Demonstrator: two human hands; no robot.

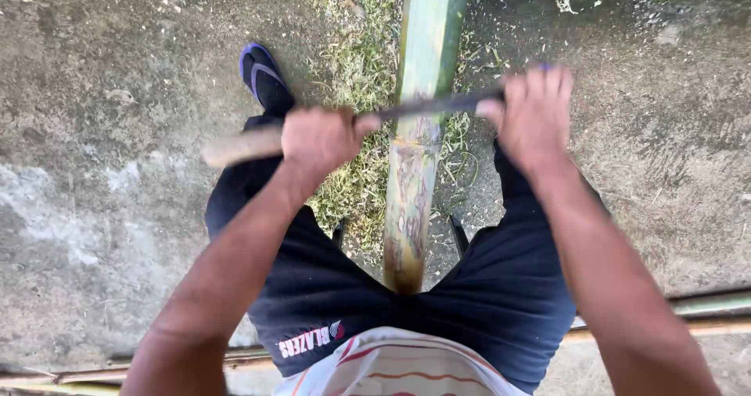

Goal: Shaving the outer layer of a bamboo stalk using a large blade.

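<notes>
Fingers [328,122] of your left hand [321,139] are curled tight around the pale wooden handle [238,147] of a long dark-bladed knife [426,106], the knuckles facing up. Your right hand [536,114] closes over the far end of that same blade, its fingers folded down over the back edge, so you hold the tool at both ends like a drawknife. That two-handed grip lets the blade lie crosswise on the long green bamboo pole [418,130], square to its length.

You keep the pole between your legs, its near end disappearing under your dark shorts [328,286], which pins it so it cannot roll or slide while the blade bears on it. The pole runs away from you toward the top of the view. Above the blade its skin is green; below, toward you, it looks scraped pale and mottled brown.

Fine greenish shavings [360,75] lie heaped on the rough concrete floor [102,169] on either side of the pole. Your foot in a dark sandal with blue edging [264,75] is planted just left of the shavings. More thin poles [704,306] lie on the floor behind you.
</notes>
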